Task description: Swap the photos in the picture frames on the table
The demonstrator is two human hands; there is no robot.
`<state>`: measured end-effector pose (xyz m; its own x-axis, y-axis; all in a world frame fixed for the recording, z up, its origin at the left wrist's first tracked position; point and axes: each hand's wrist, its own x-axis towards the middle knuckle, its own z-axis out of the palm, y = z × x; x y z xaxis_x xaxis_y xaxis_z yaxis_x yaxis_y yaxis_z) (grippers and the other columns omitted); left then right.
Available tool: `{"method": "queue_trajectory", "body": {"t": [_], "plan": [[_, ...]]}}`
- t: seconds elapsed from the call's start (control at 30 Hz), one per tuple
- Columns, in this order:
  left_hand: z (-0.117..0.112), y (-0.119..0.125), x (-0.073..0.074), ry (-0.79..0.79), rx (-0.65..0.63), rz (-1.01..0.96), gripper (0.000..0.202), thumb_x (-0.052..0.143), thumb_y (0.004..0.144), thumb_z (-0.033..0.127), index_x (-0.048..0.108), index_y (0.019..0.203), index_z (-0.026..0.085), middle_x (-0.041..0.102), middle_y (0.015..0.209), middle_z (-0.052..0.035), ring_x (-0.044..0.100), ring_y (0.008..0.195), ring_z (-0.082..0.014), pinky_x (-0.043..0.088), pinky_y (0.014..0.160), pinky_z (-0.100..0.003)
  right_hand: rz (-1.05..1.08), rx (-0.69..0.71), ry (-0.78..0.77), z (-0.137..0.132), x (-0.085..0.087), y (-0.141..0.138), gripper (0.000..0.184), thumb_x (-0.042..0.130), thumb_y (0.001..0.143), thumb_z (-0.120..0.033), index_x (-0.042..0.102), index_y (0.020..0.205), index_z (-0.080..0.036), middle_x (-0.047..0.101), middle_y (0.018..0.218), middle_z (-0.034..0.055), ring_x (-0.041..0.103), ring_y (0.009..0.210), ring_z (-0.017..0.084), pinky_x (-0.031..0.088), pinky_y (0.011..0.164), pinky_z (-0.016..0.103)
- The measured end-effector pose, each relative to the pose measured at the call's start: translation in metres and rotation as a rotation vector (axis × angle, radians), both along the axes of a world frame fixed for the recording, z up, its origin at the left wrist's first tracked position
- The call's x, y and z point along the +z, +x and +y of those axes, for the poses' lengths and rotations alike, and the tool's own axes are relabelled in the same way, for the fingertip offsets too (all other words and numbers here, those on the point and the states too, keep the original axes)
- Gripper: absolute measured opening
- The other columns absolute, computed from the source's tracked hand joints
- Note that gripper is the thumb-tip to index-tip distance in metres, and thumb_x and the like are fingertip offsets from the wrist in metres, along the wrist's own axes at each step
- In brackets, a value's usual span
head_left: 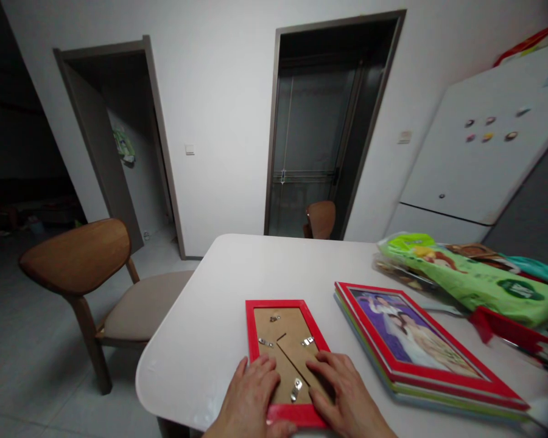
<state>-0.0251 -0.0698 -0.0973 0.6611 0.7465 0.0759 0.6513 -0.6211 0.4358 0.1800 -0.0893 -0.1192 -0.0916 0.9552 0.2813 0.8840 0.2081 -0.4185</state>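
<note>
A red picture frame (276, 303) lies face down at the near edge of the white table (210, 328), just left of the table's middle, with its brown backing board (274, 334) turned up. Both hands rest on its near half. The left hand (251, 398) lies flat, palm down, over the frame's near left corner, fingers extended and close together, their tips on the board. The right hand (344, 398) lies flat over the near right part, fingers slightly spread and pointing toward the far left across the board. Neither hand pinches or grips anything. Between the two hands a small metal clip (296, 389) shows on the board, and more clips (265, 342) sit farther up it, beside the cut outline of the fold-out stand (296, 350). To the right, apart from the frame, sits a stack of picture frames (415, 340) lying face up; the top one is red and holds a photo, with green and blue edges under it. Beyond that stack, at the far right of the table, lies a green plastic package (466, 277). A wooden chair (82, 255) with a padded seat stands left of the table, a second chair (322, 219) stands by the far dark doorway, and a white refrigerator (479, 164) with magnets (488, 137) stands at the right.
</note>
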Motion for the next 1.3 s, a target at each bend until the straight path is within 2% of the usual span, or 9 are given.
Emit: {"method": "queue_trajectory", "body": {"t": [0.07, 0.13, 0.27, 0.47, 0.67, 0.87, 1.13, 1.3], "plan": [[-0.003, 0.000, -0.002, -0.026, -0.023, 0.008, 0.055, 0.065, 0.060, 0.044, 0.050, 0.104, 0.014, 0.040, 0.127, -0.0129, 0.034, 0.118, -0.0268, 0.020, 0.097, -0.051, 0.005, 0.022, -0.013, 0.002, 0.006, 0.001, 0.029, 0.046, 0.072, -0.029, 0.060, 0.095, -0.017, 0.055, 0.099, 0.0111, 0.047, 0.094, 0.022, 0.037, 0.084, 0.035], [-0.004, 0.001, -0.004, -0.022, -0.045, -0.009, 0.044, 0.067, 0.059, 0.037, 0.053, 0.095, 0.017, 0.042, 0.126, -0.0099, 0.035, 0.117, -0.0248, 0.019, 0.098, -0.051, -0.008, 0.021, -0.008, 0.010, 0.012, 0.004, 0.028, 0.040, 0.077, -0.029, 0.060, 0.096, -0.018, 0.054, 0.099, 0.0103, 0.047, 0.093, 0.021, 0.037, 0.083, 0.033], [-0.003, 0.000, -0.007, -0.009, -0.048, -0.061, 0.033, 0.068, 0.059, 0.034, 0.055, 0.086, 0.018, 0.046, 0.124, -0.0075, 0.037, 0.116, -0.0235, 0.018, 0.098, -0.051, -0.100, -0.051, 0.008, 0.030, 0.014, 0.009, 0.030, 0.039, 0.078, -0.026, 0.059, 0.098, -0.021, 0.049, 0.107, 0.0114, 0.045, 0.097, 0.023, 0.036, 0.083, 0.036], [-0.003, -0.006, -0.007, -0.024, -0.014, -0.070, 0.039, 0.063, 0.064, 0.028, 0.051, 0.099, 0.015, 0.045, 0.124, -0.0102, 0.038, 0.115, -0.0232, 0.022, 0.098, -0.048, -0.058, -0.023, -0.004, 0.032, 0.010, 0.005, 0.027, 0.036, 0.078, -0.022, 0.060, 0.089, -0.017, 0.050, 0.101, 0.0110, 0.046, 0.094, 0.021, 0.037, 0.083, 0.032], [-0.006, -0.008, -0.005, -0.003, -0.025, -0.078, 0.034, 0.060, 0.067, 0.032, 0.052, 0.096, 0.015, 0.047, 0.122, -0.0101, 0.039, 0.114, -0.0231, 0.023, 0.099, -0.046, -0.026, -0.048, 0.011, 0.032, 0.007, 0.005, 0.025, 0.037, 0.076, -0.019, 0.058, 0.087, -0.015, 0.050, 0.098, 0.0106, 0.047, 0.092, 0.020, 0.036, 0.083, 0.031], [-0.005, -0.009, -0.011, 0.009, -0.036, -0.081, 0.042, 0.060, 0.066, 0.033, 0.049, 0.103, 0.014, 0.045, 0.124, -0.0105, 0.038, 0.115, -0.0233, 0.022, 0.099, -0.045, -0.030, -0.069, 0.013, 0.040, 0.003, 0.008, 0.024, 0.036, 0.073, -0.015, 0.059, 0.080, -0.014, 0.051, 0.091, 0.0102, 0.049, 0.085, 0.019, 0.038, 0.080, 0.030], [-0.006, -0.008, -0.012, 0.043, -0.032, -0.114, 0.036, 0.058, 0.068, 0.035, 0.051, 0.098, 0.016, 0.047, 0.122, -0.0096, 0.040, 0.113, -0.0230, 0.023, 0.099, -0.044, -0.022, -0.083, 0.029, 0.041, 0.005, 0.009, 0.019, 0.037, 0.072, -0.016, 0.056, 0.073, -0.017, 0.050, 0.086, 0.0071, 0.050, 0.079, 0.017, 0.039, 0.075, 0.029], [-0.006, -0.009, -0.010, 0.048, -0.026, -0.113, 0.032, 0.058, 0.068, 0.034, 0.051, 0.094, 0.017, 0.047, 0.122, -0.0075, 0.039, 0.113, -0.0210, 0.022, 0.100, -0.041, -0.016, -0.086, 0.038, 0.042, 0.002, 0.013, 0.023, 0.035, 0.075, -0.017, 0.057, 0.072, -0.017, 0.051, 0.089, 0.0075, 0.051, 0.081, 0.016, 0.040, 0.076, 0.028]]}}
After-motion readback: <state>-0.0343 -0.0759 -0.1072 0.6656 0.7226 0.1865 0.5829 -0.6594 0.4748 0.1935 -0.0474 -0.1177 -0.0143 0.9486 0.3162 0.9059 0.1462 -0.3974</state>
